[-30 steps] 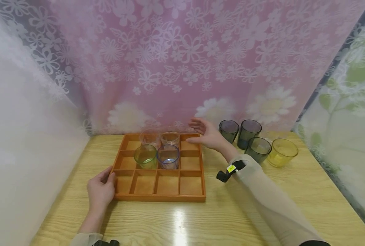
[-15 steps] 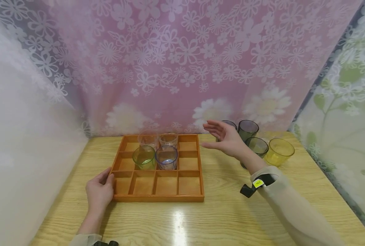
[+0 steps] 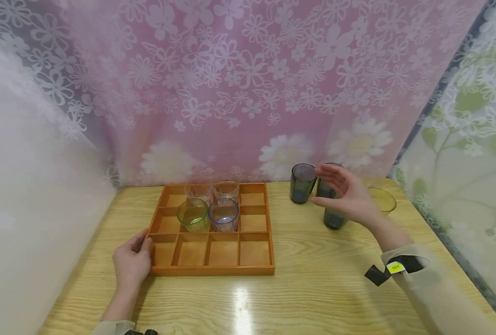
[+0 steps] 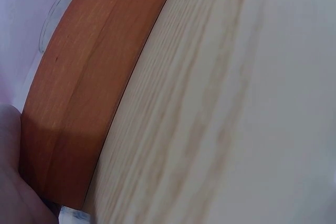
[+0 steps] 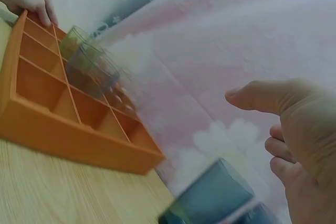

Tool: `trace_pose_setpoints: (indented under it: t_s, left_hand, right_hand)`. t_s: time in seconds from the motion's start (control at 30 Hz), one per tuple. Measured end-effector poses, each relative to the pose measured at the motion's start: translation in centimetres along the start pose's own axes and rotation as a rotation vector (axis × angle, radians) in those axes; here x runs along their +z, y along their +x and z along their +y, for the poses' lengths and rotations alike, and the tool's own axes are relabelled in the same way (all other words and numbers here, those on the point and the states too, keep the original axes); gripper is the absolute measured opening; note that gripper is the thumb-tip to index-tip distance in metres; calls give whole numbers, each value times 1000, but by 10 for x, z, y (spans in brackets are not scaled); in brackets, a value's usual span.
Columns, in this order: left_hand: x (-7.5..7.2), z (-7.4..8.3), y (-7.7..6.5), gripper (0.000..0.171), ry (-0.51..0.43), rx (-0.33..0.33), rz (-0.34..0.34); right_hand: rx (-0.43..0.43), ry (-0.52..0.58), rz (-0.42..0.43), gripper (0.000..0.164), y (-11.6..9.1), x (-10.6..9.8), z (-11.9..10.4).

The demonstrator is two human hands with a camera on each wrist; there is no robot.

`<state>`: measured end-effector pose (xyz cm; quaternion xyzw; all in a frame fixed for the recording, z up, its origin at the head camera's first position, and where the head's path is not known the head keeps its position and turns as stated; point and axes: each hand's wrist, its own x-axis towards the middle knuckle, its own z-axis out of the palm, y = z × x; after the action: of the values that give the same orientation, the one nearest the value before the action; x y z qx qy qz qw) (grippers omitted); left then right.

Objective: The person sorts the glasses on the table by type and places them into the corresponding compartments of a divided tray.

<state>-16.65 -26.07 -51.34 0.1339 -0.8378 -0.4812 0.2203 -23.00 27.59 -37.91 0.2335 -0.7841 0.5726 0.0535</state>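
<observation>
Left hand [image 3: 131, 260] pinching the left edge of the tray [image 3: 214, 270], probably to steady the four cups [image 3: 223, 217] standing in it, while the right hand [image 3: 352, 197], loosely curved and holding nothing, hovers near the dark cups [image 3: 302, 184] right of it.

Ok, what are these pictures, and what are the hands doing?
There's no robot, just a person. One picture looks down from a camera on the head; the other two come from black cameras strapped to each wrist. On the wood-grain table sits a divided wooden tray with a green glass, a blue-rimmed glass and two clear glasses in it. To its right stand dark gray glasses and a yellow glass. The left hand grips the tray's edge. The right hand hovers near the dark gray glasses, holding nothing.
</observation>
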Motion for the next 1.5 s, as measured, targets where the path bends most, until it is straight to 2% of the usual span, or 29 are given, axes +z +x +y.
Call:
trace_pose_setpoints:
  t_s: [0.27,0.67,0.87,1.3,1.5]
  left_hand:
    - [-1,0,1,30,3,6,1]
    - [0,0,0,32,16,-10,-4]
    - [0,1,0,31,12,-6,-4]
    - [0,0,0,33,9,-23,-9]
    - [0,0,0,32,0,-23,-11]
  right_hand:
    - [32,-46,63,81,-18,-24,6]
    - [108,-188,116,88,-33,-41,28]
    - [141,-226,140,89,-35,-42,40]
    - [161,-194,178,96,-38,-32,62]
    - [231,-253,173,104,-43,-29,70]
